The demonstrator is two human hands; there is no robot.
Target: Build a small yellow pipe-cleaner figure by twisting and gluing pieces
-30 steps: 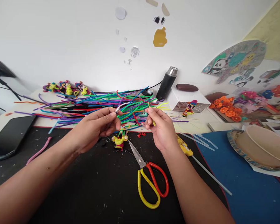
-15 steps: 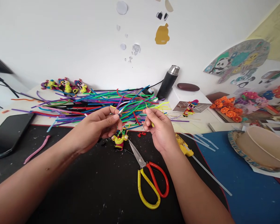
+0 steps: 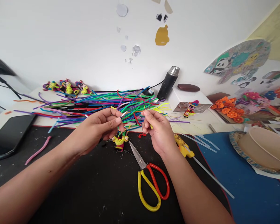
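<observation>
My left hand (image 3: 102,124) pinches a small white pointed piece (image 3: 124,114) between thumb and finger. To its right, my right hand (image 3: 157,127) is closed on a thin yellow piece (image 3: 151,126), partly hidden by the fingers. The hands are apart. A small yellow and dark red figure (image 3: 120,141) lies on the black mat (image 3: 84,186) just below my left fingers. Scissors (image 3: 142,165) with one yellow and one red handle lie below and between the hands. Small red bits (image 3: 142,135) lie near my right fingers. Behind the hands spreads a pile of coloured pipe cleaners (image 3: 95,104).
A phone (image 3: 9,133) and a pink strip (image 3: 38,151) lie at left. Finished figures (image 3: 70,87) stand at the back left. At right are a yellow glue gun (image 3: 184,147), glue sticks (image 3: 206,143), a black flask (image 3: 168,82), a white box (image 3: 205,99) and a bowl (image 3: 268,146).
The white piece in my left fingers has tilted and moved slightly right. My right fingers have shifted a little left and curled. The whole view has shifted slightly.
</observation>
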